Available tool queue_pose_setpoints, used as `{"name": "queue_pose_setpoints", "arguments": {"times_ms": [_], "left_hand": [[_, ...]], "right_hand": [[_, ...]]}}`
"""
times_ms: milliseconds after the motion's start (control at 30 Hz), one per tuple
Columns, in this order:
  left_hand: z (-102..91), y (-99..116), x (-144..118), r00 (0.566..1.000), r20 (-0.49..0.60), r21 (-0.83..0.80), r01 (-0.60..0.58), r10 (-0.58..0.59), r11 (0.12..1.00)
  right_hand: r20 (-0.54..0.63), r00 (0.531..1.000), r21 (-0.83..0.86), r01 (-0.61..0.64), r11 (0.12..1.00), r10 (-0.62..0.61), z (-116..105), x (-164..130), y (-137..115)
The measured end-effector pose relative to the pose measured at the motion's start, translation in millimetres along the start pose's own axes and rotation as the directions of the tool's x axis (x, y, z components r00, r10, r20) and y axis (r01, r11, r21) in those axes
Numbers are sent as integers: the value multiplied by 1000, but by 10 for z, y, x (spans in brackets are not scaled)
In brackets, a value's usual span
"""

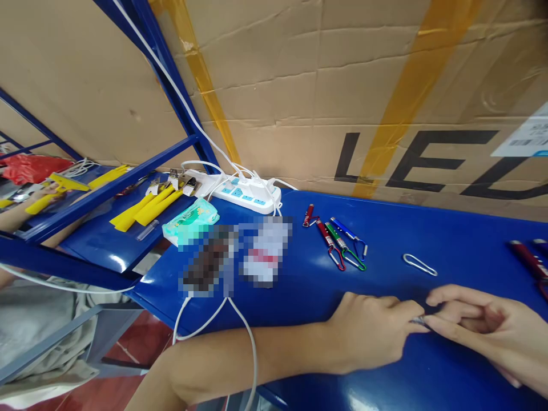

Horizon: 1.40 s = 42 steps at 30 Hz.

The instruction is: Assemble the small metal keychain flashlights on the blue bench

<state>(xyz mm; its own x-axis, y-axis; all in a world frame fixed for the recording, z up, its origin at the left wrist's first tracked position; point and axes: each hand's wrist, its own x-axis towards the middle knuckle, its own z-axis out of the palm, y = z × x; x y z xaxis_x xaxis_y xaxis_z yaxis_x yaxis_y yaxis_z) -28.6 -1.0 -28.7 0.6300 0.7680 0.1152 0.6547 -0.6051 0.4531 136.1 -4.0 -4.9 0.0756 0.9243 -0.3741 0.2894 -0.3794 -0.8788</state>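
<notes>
My left hand (370,334) is closed in a pinch above the blue table. My right hand (483,328) meets it from the right, thumb and finger pinching, other fingers curled. Between the two sets of fingertips shows a small dark and silvery piece (419,321), too covered to name. Just beyond the hands lies a silver carabiner clip (420,265). Farther off to the left rest red, green (336,234) and blue (343,227) keychain flashlights with carabiners, alongside a short red piece (309,216). More red tubes (528,260) sit at the right edge.
A white power strip (248,194) with cables stands against a large cardboard box (299,114). Tissues (191,221) and two blurred-out items lie nearer. A white cable hangs over the table edge. Left, past a blue frame, another person's hand handles yellow tools (156,205).
</notes>
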Motion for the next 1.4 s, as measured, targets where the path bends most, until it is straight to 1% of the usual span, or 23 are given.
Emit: {"name": "queue_pose_setpoints", "arguments": {"times_ms": [33,167,233,367,433,500,533,567,600,633,667,700,767,800,833,867,900,933,1067,1133,1167,1233,1400], "left_hand": [[-4,-2,-4,1000,3,11,-17,17,1000],[-39,-27,-18,997,9,-4,-78,78,997],[-64,-38,-20,997,-2,-61,-81,81,995],[-95,-52,-11,998,-11,-217,-59,58,974],[-93,-67,4,998,-37,-269,-65,57,961],[-82,-91,27,994,-88,-299,-87,64,950],[-76,-104,42,991,-114,-316,-97,63,944],[-72,-115,58,991,-125,-341,-89,49,936],[-70,-123,73,992,-125,-365,-68,23,929],[-70,-127,88,993,-119,-382,-44,-2,923],[-72,-128,100,993,-114,-395,-24,-23,918],[-76,-126,109,994,-109,-402,-15,-31,915],[-83,-115,119,994,-105,-393,-5,-39,919],[-84,-108,120,994,-102,-384,-3,-39,923],[-84,-103,120,994,-99,-372,0,-39,928],[-81,-99,119,995,-95,-362,-2,-35,932],[-76,-98,118,996,-91,-354,-7,-27,935],[-68,-99,117,996,-86,-348,-15,-16,937],[-37,-126,122,997,-56,-288,-60,46,956],[-29,-144,128,995,-48,-249,-97,88,964],[-27,-151,129,993,-48,-235,-119,110,965],[-26,-161,127,988,-53,-207,-154,146,966],[-10,-166,95,981,-79,-113,-188,180,976]], "right_hand": [[-11,1000,12,22,1000,-22,15,-19,-18],[11,1000,33,4,999,-4,42,-40,-15],[32,999,45,10,999,-12,34,-21,4],[57,996,13,69,998,-70,28,15,20],[62,993,2,97,995,-97,31,35,24],[71,987,4,143,990,-143,20,66,33],[77,979,-3,189,982,-188,6,86,39],[85,962,-13,262,965,-260,-15,105,46],[93,930,-41,361,932,-356,-43,123,52],[83,881,-94,472,877,-465,-74,138,58],[76,808,-157,588,793,-584,-106,147,63],[80,723,-227,684,693,-686,-138,150,68],[118,552,-350,801,485,-826,-189,144,77],[145,486,-395,827,400,-862,-208,137,84],[165,439,-434,837,334,-883,-221,130,92],[179,405,-469,836,285,-897,-230,124,101],[190,385,-496,832,250,-903,-234,119,111],[193,374,-514,826,231,-907,-235,116,121],[197,385,-535,813,230,-902,-215,114,150],[193,407,-533,808,252,-893,-197,113,161],[189,428,-528,804,276,-884,-188,113,166],[169,486,-509,788,346,-858,-168,112,176],[134,690,-451,682,576,-712,-106,125,186]]}}
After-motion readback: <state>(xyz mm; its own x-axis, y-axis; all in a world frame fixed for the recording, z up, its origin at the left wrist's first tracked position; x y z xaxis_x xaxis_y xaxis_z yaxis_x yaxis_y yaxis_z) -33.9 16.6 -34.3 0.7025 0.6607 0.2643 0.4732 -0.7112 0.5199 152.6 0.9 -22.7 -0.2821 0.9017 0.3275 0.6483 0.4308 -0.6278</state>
